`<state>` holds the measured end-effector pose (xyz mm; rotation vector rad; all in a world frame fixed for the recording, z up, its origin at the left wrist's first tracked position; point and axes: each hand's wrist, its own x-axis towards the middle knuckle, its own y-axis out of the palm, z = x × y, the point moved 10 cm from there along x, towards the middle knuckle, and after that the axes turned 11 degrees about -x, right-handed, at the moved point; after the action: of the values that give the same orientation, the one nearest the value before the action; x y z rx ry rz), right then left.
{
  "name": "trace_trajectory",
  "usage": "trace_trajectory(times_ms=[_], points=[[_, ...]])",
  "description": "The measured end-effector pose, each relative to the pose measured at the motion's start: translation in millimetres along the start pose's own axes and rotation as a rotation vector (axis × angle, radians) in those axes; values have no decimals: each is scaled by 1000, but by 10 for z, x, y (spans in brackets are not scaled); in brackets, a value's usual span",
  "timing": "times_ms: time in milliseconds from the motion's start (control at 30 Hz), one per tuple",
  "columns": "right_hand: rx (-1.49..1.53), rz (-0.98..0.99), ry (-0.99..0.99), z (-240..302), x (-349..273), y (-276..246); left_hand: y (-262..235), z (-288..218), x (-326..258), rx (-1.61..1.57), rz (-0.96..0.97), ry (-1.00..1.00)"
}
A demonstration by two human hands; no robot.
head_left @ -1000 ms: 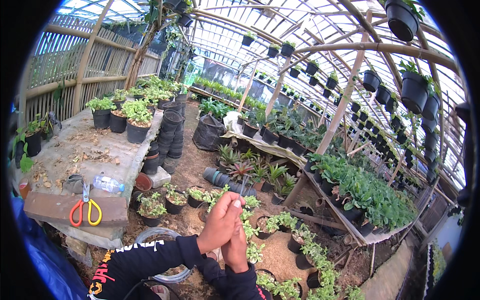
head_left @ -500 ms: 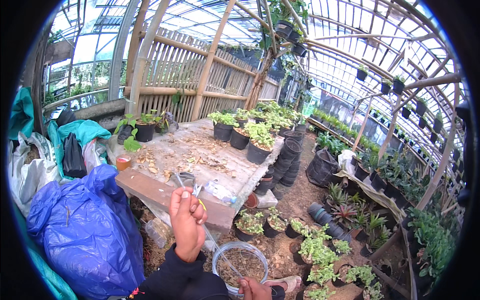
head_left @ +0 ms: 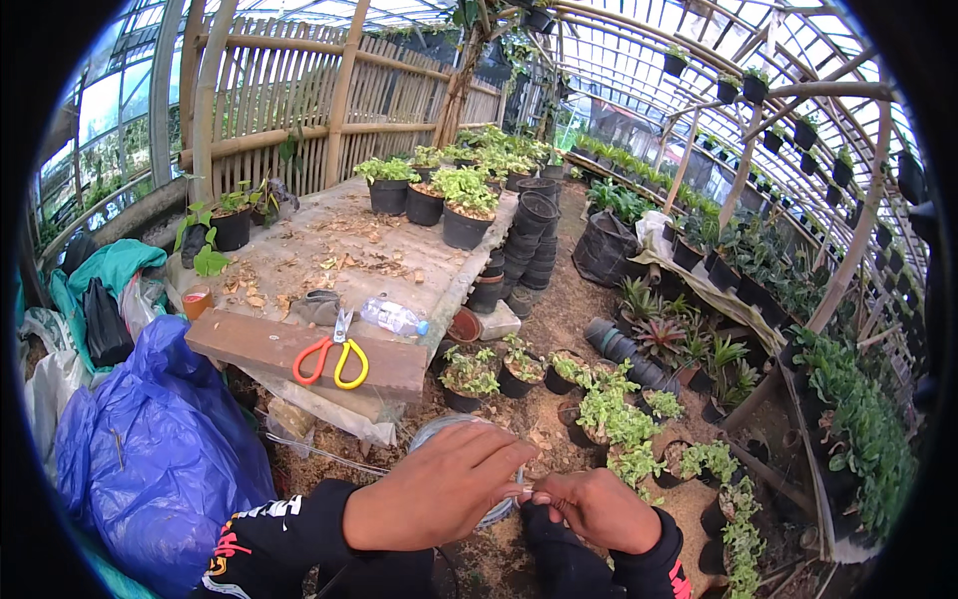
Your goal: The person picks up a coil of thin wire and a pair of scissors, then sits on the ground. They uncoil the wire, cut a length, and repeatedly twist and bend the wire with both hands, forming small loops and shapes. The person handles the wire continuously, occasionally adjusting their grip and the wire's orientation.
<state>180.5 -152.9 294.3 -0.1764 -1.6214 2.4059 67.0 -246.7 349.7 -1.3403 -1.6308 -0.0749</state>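
My left hand (head_left: 439, 487), palm down with fingers curved, reaches over a coil of clear tubing (head_left: 430, 432) and partly hides it. Its fingertips close on the tubing right beside my right hand (head_left: 603, 507), which pinches a short pale part of it between thumb and forefinger. The left thumb is out of sight under the hand. A loose clear strand (head_left: 321, 459) trails off to the left below the table. Scissors (head_left: 332, 351) with one red and one yellow handle lie on a brown wooden plank (head_left: 230, 341) along the table's near edge.
Beyond the plank, the table (head_left: 299, 255) carries dry leaves, a plastic bottle (head_left: 394, 316) and potted plants (head_left: 465, 205). A blue plastic bag (head_left: 165, 429) bulges at left. Stacked black pots (head_left: 534, 235) stand beside the table; more potted plants (head_left: 624, 424) line the ground at right.
My left hand has come down from its raised position to meet my right hand over the coil. My right hand has risen further into view. The scissors now show fully.
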Motion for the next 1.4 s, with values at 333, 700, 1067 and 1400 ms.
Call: trace_trajectory(times_ms=[333, 700, 1067, 1400], points=[[-394, -206, 137, -284, -205, -549, 883, 338, 349, -337, 170, -47], [-285, -636, 74, -157, -498, -1239, 987, 815, 301, -676, 76, -459], [-583, -1149, 189, -4, -512, -1369, 1076, 814, 544, -836, -125, -429], [1266, -848, -2, -750, -275, -866, 989, 694, 875, -1041, -97, -265]])
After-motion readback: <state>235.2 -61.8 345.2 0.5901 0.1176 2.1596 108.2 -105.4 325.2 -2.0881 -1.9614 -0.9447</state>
